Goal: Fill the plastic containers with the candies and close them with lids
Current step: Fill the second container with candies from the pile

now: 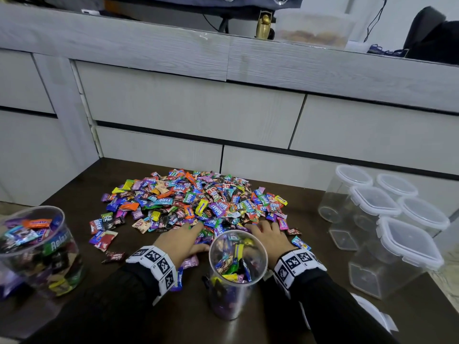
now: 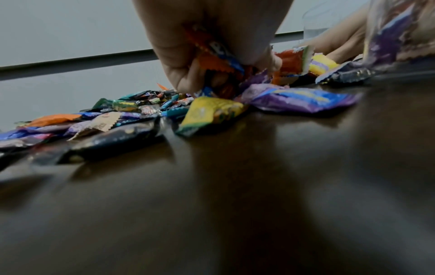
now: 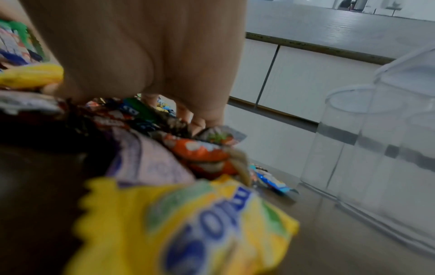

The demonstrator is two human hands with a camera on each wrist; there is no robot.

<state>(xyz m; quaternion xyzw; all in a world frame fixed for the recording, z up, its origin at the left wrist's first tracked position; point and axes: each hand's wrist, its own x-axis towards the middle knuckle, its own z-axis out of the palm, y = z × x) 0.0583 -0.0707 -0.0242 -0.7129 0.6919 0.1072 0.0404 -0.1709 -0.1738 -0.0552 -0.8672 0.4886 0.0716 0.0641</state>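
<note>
Two open round containers already hold candy on your dark brown table (image 1: 139, 326): at the far left stands the wide clear tub (image 1: 37, 249), filled nearly to its rim and without a lid. Moving right, your left hand (image 1: 182, 240) lies on the near edge of the heap of wrapped candies (image 1: 196, 202), and the left wrist view shows its fingers (image 2: 186, 74) curled round a bunch of wrappers, an orange one among them. Just right of that hand, between your wrists, stands the tall clear cylinder (image 1: 237, 274), upright, lidless and partly filled. Your right hand (image 1: 269, 234) lies on the heap's near right edge, touching the candies; its fingers (image 3: 202, 115) dip into the wrappers, but you cannot tell whether they grip any. At the far right, well apart from the heap, a cluster of empty lidded containers (image 1: 387, 224) stands with the lids on.
</note>
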